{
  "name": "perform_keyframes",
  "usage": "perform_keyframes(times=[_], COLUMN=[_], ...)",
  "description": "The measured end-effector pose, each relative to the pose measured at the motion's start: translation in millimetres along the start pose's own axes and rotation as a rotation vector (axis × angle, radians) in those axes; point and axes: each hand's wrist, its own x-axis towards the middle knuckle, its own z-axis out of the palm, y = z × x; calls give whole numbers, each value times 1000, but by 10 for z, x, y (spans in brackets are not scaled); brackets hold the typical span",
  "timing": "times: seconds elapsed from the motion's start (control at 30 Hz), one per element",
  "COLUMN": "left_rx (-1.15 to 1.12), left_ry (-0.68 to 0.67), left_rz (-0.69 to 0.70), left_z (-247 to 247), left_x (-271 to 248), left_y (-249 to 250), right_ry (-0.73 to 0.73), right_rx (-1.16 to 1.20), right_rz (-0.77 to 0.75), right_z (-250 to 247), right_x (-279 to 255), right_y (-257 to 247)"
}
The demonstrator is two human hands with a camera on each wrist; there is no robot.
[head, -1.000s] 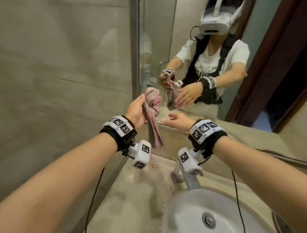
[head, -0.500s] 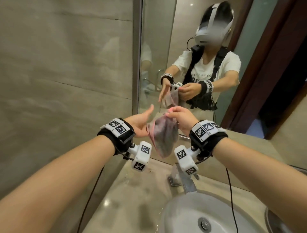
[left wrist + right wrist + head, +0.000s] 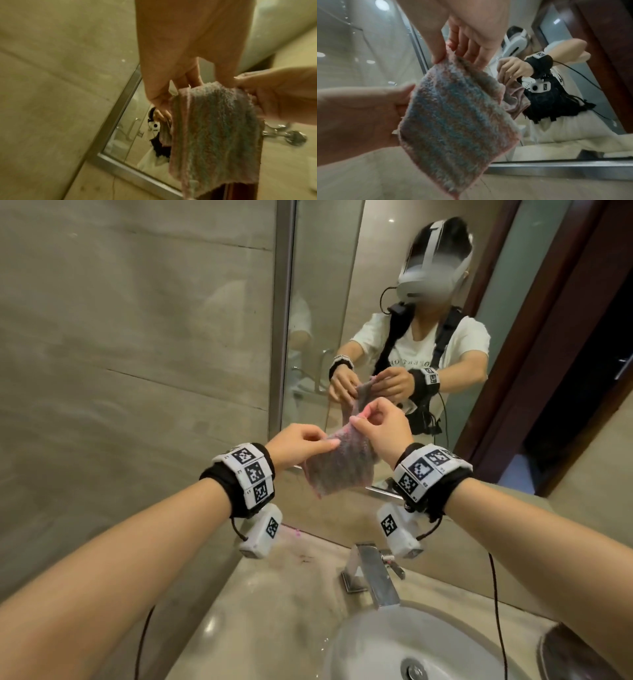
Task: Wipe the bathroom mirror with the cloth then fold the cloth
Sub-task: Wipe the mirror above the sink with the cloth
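A fuzzy pink and grey-blue cloth (image 3: 337, 465) hangs doubled over in front of the mirror (image 3: 322, 268), above the counter. My left hand (image 3: 327, 444) pinches its upper left corner and my right hand (image 3: 356, 421) pinches its upper right corner, slightly higher. In the left wrist view the cloth (image 3: 214, 135) drapes down from my left hand (image 3: 193, 83), thumb on one side and fingers on the other. In the right wrist view my right hand (image 3: 453, 54) pinches the top corner of the cloth (image 3: 453, 121), and my left hand (image 3: 368, 108) grips its side edge.
A chrome faucet (image 3: 373, 573) and a white basin (image 3: 394, 645) sit below my hands on the beige counter (image 3: 274, 611). A tiled wall (image 3: 137, 371) stands close on the left. The mirror's metal frame (image 3: 284, 337) runs beside my left hand.
One second ago my left hand alone held the cloth hanging long and my right hand was open. My right hand has taken hold, and the cloth now hangs shorter and wider between both hands.
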Motion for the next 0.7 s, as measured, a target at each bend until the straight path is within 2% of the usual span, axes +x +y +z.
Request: perform_keyframes(times=[0.07,0.2,0.3,0.33,0.4,0.53,0.6,0.7], left_rx=[121,250,785,873,841,632,553,456], left_ry=[-6,168,437,515,602,635,706,902], left_rz=[70,127,146,168,170,136,228,420], left_z=[-16,-85,-105,-103,-122,-150,-104,-36], left_x=[56,222,377,432,564,931,1086,1302], left_y=[39,148,310,391,546,682,683,581], right_ry=[-8,74,80,66,56,113,149,169], right_rx=[0,4,-65,-98,-140,-168,-178,-78], right_rz=[-26,-24,-21,-31,-53,-50,-52,-45], right_z=[17,-47,-115,-128,-148,-157,-178,-305], right_x=[44,164,290,342,447,698,800,869], right_y=[-66,-167,-254,-303,-439,-603,-607,-577])
